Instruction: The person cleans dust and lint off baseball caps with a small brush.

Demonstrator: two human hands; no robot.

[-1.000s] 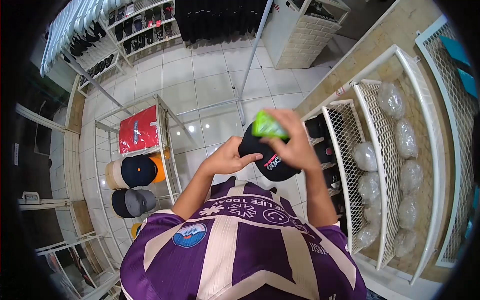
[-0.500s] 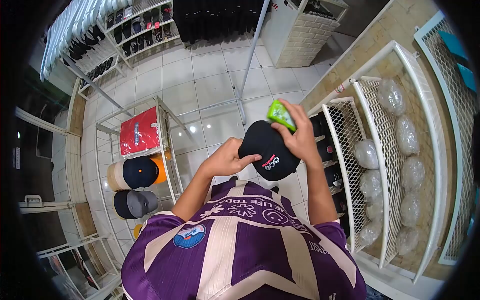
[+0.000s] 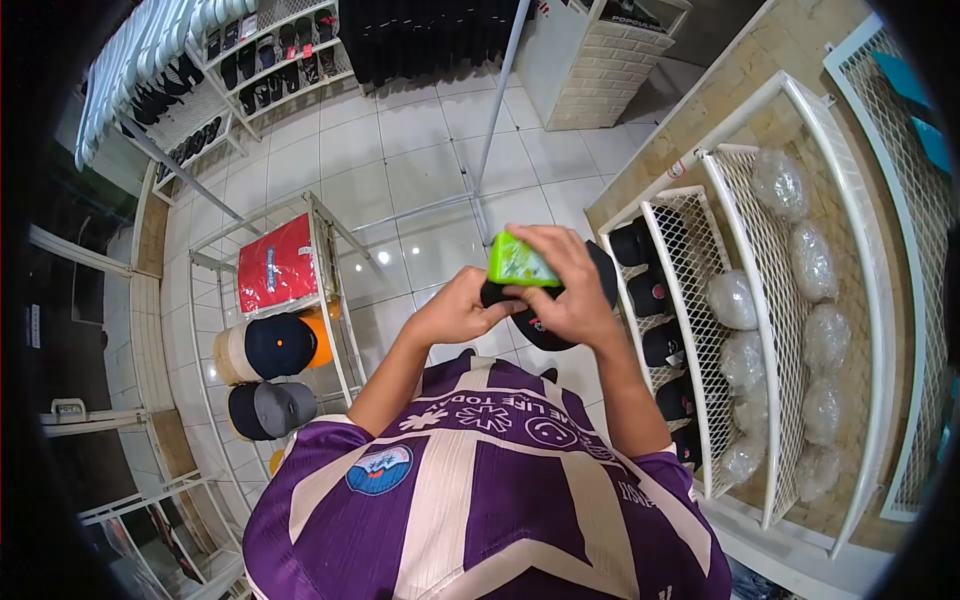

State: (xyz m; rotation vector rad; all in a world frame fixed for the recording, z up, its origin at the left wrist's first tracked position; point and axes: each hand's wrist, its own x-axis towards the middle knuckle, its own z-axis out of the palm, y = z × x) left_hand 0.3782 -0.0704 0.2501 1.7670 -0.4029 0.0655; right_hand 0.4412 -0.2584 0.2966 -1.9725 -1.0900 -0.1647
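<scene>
A black cap (image 3: pixel 598 283) is held in front of the chest, its embroidered front now mostly covered. My left hand (image 3: pixel 462 308) grips the cap at its left edge, thumb over the fabric. In my right hand (image 3: pixel 566 290) is a bright green object (image 3: pixel 518 262) with a pale, patterned face, held over the upper left part of the cap. The fingers of my right hand wrap over the green object, and its underside is hidden.
At the left, a white rack (image 3: pixel 325 245) holds a red packaged item (image 3: pixel 277 265) and several caps (image 3: pixel 279 344). Mesh shelves (image 3: pixel 690 250) at the right carry black caps and clear plastic bundles (image 3: pixel 822 345). A metal pole (image 3: pixel 500 110) stands ahead.
My right hand has moved left and slightly down with the green object, from the cap's upper right to its upper left, and now covers more of the cap.
</scene>
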